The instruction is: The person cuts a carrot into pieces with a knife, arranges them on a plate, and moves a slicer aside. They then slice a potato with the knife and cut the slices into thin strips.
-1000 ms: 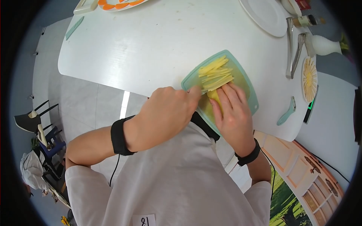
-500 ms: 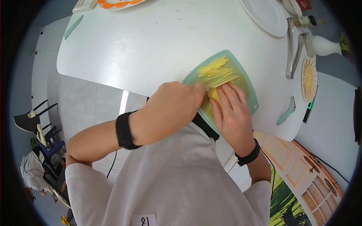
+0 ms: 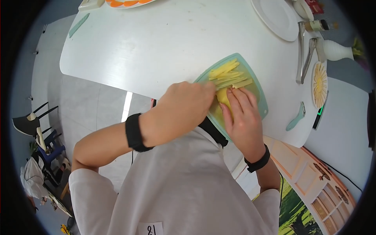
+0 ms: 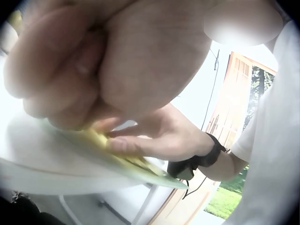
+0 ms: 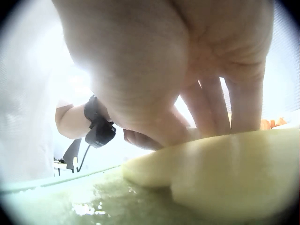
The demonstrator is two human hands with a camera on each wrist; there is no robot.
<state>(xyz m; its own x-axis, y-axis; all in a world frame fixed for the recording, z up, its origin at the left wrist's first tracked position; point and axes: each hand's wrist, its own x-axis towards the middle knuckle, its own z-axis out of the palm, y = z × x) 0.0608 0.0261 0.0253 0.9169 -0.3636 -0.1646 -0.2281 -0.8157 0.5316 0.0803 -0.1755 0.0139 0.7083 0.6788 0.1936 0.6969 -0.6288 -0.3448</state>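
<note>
On a green cutting board (image 3: 259, 102) lies a peeled yellow piece, apparently potato (image 3: 222, 95), with a heap of thin-cut strips (image 3: 225, 71) beyond it. My right hand (image 3: 244, 117) holds this piece down, fingers over its top and thumb along its near side. In the right wrist view the potato's thick, pale side (image 5: 234, 173) shows under the fingers. My left hand (image 3: 182, 105) is curled at the board's left side around a knife, which the fist mostly hides. The left wrist view shows that fist (image 4: 103, 65) close above the board, beside the right hand.
A green-handled peeler (image 3: 296, 117) lies right of the board. Metal tongs (image 3: 300, 55), a dish of pale strips (image 3: 320, 86) and a white plate (image 3: 270, 13) line the right side. Orange slices sit on a plate (image 3: 135, 5) far left, near a slim green item (image 3: 79, 25).
My left hand has moved slightly right and forward toward the cut strips. A strip beside the right fingers has shifted. My right hand stays on the potato.
</note>
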